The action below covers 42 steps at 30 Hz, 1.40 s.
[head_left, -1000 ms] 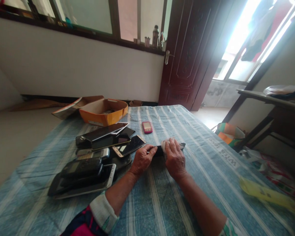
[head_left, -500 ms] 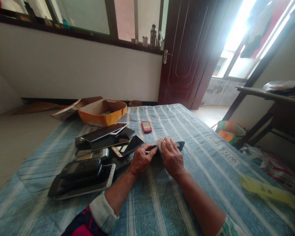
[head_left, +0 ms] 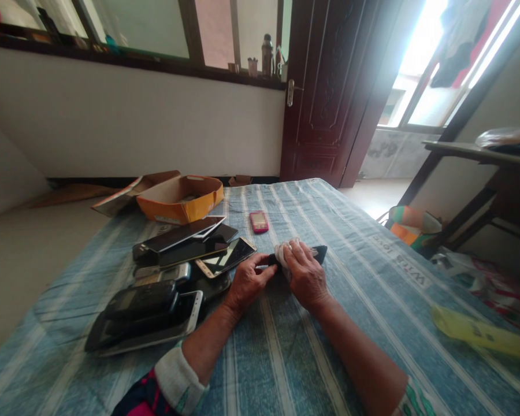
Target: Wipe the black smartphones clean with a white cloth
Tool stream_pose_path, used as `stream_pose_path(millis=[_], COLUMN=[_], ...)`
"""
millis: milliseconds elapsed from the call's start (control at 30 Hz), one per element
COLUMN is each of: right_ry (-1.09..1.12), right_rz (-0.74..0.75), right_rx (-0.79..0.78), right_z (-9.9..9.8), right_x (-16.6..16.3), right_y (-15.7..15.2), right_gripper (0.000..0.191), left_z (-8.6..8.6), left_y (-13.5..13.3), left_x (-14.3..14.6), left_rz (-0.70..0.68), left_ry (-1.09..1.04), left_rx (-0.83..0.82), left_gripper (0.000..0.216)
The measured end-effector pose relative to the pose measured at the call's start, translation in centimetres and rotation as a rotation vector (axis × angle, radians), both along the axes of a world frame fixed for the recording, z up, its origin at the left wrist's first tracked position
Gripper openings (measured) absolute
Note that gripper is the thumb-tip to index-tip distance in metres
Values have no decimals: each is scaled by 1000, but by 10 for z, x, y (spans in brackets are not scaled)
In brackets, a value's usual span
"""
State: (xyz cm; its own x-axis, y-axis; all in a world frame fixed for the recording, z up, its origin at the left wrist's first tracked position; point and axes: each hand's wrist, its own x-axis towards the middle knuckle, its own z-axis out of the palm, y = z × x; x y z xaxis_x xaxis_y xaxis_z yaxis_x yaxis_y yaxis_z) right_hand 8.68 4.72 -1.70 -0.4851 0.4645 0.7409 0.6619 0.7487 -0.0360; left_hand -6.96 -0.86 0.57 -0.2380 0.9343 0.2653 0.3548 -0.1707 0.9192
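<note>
A black phone [head_left: 318, 252] lies on the blue striped cloth [head_left: 286, 346] in front of me. My left hand [head_left: 247, 283] pinches its near left end and holds it in place. My right hand [head_left: 305, 276] is closed on a small white cloth [head_left: 281, 252] and presses it on top of the phone. Most of the phone is hidden under my hands. To the left lies a heap of several dark phones [head_left: 173, 271], some stacked on one another.
A small pink phone [head_left: 259, 222] lies farther back. An orange cardboard box [head_left: 182, 198] and its lid [head_left: 132, 186] sit at the far left edge. A yellow wrapper [head_left: 481, 335] lies at the right. A dark door [head_left: 329, 86] and a wooden table [head_left: 481, 167] stand beyond.
My right hand with the white cloth has slid a little to the left along the black phone. The left hand keeps its grip on the phone's end.
</note>
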Motion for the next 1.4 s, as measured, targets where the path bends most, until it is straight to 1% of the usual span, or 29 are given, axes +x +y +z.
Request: stream_pose_path(millis=[200, 400, 567, 667, 833, 1033, 1167, 1233, 1400], right_ry=[-2, -2, -44, -57, -39, 30, 52, 45, -16], right_rz=[21, 3, 55, 65, -8, -134, -203, -183, -39], right_rx=[3, 24, 25, 13, 5, 0, -3, 4, 19], right_z=[-1, 3, 7, 7, 5, 3, 2, 2, 4], right_x=[1, -5, -13, -12, 6, 36, 37, 30, 3], right_y=[0, -4, -11, -9, 4, 20, 19, 13, -8], right_gripper=[44, 38, 38, 40, 43, 40, 39, 39, 40], left_z=[2, 3, 8, 8, 2, -2, -1, 1, 8], left_y=[-1, 0, -1, -2, 1, 2, 1, 1, -1], left_x=[1, 2, 5, 5, 4, 3, 3, 3, 4], left_rz=[5, -10, -19, -5, 6, 39, 37, 26, 0], left_ry=[46, 25, 29, 30, 22, 34, 45, 50, 66], left_rx=[11, 11, 26, 27, 22, 0, -4, 0, 34], left_gripper=[24, 30, 30, 28, 27, 27, 27, 27, 31])
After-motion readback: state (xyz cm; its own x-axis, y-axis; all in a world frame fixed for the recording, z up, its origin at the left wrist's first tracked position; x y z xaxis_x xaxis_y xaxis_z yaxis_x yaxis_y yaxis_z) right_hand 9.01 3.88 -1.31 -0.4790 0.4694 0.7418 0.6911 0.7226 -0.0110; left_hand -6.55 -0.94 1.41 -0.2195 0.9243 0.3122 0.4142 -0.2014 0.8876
